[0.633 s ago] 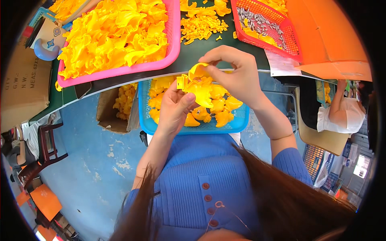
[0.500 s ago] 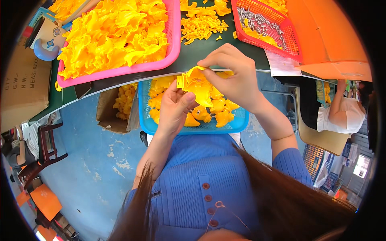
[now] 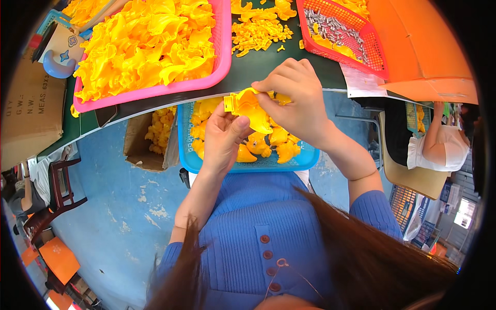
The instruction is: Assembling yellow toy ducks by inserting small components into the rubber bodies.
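A yellow curved plastic shell (image 3: pixel 251 110) with a small square clip-like end is held up in front of me, above a blue basket. My left hand (image 3: pixel 223 138) grips it from the lower left, thumb and fingers closed near the square end. With thumb and index finger, my right hand (image 3: pixel 295 98) pinches its upper right edge. The shell's hollow side partly shows; the fingers hide some of its rim. Below my hands, the blue basket (image 3: pixel 248 166) on my lap holds several yellow plastic pieces (image 3: pixel 288 151).
On the green table (image 3: pixel 248 72) stand a pink basket (image 3: pixel 225 57) heaped with yellow shells, a pile of small yellow parts (image 3: pixel 261 35) and a red basket (image 3: pixel 380 64) with metal cylinders (image 3: pixel 336 28). A cardboard box (image 3: pixel 135 142) is below left. Another person (image 3: pixel 439 147) sits at right.
The shell has turned slightly, so more of its smooth hollow shows. My right hand's fingers have shifted a little while keeping their pinch; the left hand has barely moved.
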Tool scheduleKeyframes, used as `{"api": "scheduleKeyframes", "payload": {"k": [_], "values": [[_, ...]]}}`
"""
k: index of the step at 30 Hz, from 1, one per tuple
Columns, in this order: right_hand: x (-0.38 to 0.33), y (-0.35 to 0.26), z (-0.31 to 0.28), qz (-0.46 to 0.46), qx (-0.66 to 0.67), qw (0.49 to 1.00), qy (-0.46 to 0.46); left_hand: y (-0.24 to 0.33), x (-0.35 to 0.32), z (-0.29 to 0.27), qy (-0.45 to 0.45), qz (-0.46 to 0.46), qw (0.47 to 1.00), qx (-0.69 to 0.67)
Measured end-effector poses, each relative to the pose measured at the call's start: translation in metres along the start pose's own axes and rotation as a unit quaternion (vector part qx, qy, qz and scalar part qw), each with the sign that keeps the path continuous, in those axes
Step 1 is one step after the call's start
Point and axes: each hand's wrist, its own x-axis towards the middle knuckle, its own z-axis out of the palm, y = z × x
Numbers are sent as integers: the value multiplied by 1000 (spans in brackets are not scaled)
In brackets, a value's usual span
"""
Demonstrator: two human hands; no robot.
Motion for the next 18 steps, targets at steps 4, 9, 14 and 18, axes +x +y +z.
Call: {"api": "scheduleKeyframes", "payload": {"k": [4, 9, 14, 18], "values": [[0, -1, 0, -7, -7, 1000, -3, 0, 0, 1, 8, 2, 1000, 15], [2, 0, -3, -11, -9, 1000, 9, 0, 1, 0, 12, 2, 1000, 20], [1, -3, -3, 1, -26, 1000, -9, -1, 1, 0, 13, 6, 1000, 28], [-1, -4, -2, 3, -24, 1000, -9, 0, 0, 2, 17, 11, 1000, 23]]}}
